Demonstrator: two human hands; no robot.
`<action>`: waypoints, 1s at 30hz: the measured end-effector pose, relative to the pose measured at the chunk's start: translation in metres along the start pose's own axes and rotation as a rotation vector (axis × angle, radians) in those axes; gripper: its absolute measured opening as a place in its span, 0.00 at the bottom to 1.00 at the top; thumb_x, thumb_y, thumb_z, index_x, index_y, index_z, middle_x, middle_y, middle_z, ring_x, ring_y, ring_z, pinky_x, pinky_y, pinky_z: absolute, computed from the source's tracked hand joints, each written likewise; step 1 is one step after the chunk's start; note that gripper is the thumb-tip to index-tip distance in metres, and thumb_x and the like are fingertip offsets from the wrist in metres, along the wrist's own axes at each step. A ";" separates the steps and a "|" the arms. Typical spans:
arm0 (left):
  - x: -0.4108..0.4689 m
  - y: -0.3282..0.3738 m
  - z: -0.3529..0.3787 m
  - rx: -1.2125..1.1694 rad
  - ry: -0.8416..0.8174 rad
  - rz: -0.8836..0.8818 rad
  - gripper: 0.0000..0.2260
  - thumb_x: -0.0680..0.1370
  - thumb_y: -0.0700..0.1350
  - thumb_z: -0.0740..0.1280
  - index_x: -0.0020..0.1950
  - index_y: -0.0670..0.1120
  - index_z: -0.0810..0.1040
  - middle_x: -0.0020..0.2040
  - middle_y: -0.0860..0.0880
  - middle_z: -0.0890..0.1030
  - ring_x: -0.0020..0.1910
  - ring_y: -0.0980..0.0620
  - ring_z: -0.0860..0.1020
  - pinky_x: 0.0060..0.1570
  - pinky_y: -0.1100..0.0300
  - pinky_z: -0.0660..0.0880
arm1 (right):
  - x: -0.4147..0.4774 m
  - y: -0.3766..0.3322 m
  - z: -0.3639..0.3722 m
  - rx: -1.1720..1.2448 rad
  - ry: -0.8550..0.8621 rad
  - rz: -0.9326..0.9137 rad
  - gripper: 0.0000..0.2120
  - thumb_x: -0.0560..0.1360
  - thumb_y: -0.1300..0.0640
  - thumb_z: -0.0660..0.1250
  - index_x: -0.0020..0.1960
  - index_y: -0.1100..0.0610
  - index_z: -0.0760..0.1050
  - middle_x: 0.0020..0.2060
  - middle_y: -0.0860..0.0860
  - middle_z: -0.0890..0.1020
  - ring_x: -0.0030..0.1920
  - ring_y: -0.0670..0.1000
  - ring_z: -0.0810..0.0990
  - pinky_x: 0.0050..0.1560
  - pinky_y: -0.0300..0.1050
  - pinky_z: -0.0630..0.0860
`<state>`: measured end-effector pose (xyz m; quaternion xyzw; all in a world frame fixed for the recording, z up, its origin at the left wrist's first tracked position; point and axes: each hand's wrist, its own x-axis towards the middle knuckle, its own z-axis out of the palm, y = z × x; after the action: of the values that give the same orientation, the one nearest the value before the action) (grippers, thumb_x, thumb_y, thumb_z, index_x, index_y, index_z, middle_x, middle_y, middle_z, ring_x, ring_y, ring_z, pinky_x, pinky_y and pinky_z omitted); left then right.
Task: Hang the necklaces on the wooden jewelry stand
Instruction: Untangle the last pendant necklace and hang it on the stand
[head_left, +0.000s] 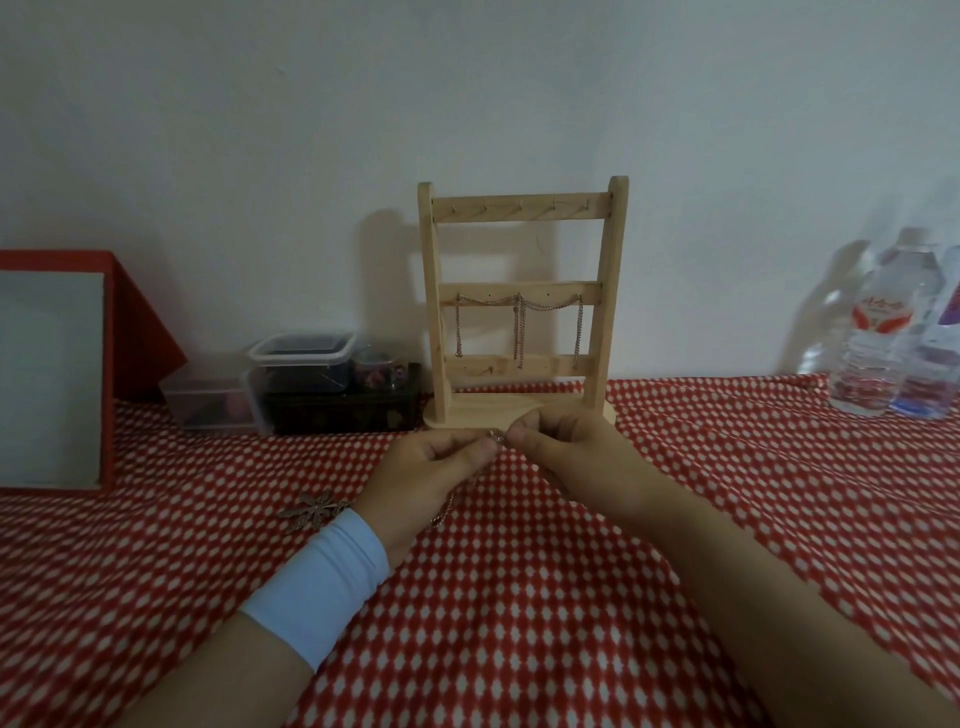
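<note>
**tanglefree:** What's the grip doing here? Both sets of fingers look bunched up on one tiny spot.

**hookline:** Yep. The left hand (431, 462) and right hand (563, 447) meet fingertip to fingertip, each pinching the same small metal bit of a necklace (496, 438). It looks like the clasp end to me, but it's too small and blurry to swear by. Neither hand is spread, both are clamped on it. My guess is they're sorting out that end so it'll go over a hook.

**tanglefree:** And the rest of the chain?

**hookline:** It drops from under the left palm toward 6 o'clock and trails onto the red dotted tablecloth (519, 597). There's a leafy pendant (314, 510) at about 8 o'clock from the left hand, beside the white wristband (322, 582). Can't tell if it belongs to this chain.

**tanglefree:** Why hold it so low?

**hookline:** The hands sit right in front of the base of the wooden jewelry stand (519, 291) at 12 o'clock, so the lift to a hook is short. The middle bar carries draped chains (519, 322), and the top bar's hooks (519, 205) are bare, so that's probably the target. Plastic tubs (301, 364) sit at 10 o'clock and water bottles (883, 332) at 2 o'clock, both well out of the way.
</note>
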<state>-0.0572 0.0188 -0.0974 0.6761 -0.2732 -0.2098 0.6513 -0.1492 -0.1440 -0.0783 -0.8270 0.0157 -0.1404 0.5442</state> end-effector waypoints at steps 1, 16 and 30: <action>0.001 0.000 -0.001 -0.049 -0.003 -0.021 0.11 0.70 0.51 0.72 0.49 0.48 0.86 0.50 0.48 0.86 0.53 0.51 0.83 0.60 0.52 0.76 | 0.001 0.001 0.001 -0.024 0.012 -0.003 0.10 0.83 0.58 0.64 0.46 0.58 0.79 0.26 0.37 0.78 0.28 0.35 0.76 0.32 0.27 0.71; 0.004 -0.004 -0.007 0.284 0.013 0.103 0.03 0.79 0.42 0.67 0.49 0.45 0.80 0.40 0.47 0.83 0.37 0.54 0.80 0.42 0.63 0.79 | 0.012 0.006 -0.005 -0.183 -0.020 -0.039 0.02 0.78 0.58 0.72 0.49 0.55 0.84 0.39 0.45 0.86 0.39 0.39 0.83 0.43 0.33 0.78; 0.018 0.011 -0.036 1.030 -0.229 0.426 0.03 0.73 0.45 0.74 0.45 0.53 0.85 0.44 0.61 0.79 0.45 0.62 0.78 0.50 0.65 0.75 | 0.064 -0.021 -0.027 -0.700 -0.562 0.162 0.00 0.73 0.47 0.77 0.43 0.42 0.86 0.41 0.33 0.85 0.48 0.37 0.82 0.60 0.40 0.74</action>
<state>-0.0211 0.0347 -0.0826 0.8094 -0.5395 0.0146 0.2317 -0.0971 -0.1713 -0.0360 -0.9632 -0.0217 0.1462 0.2244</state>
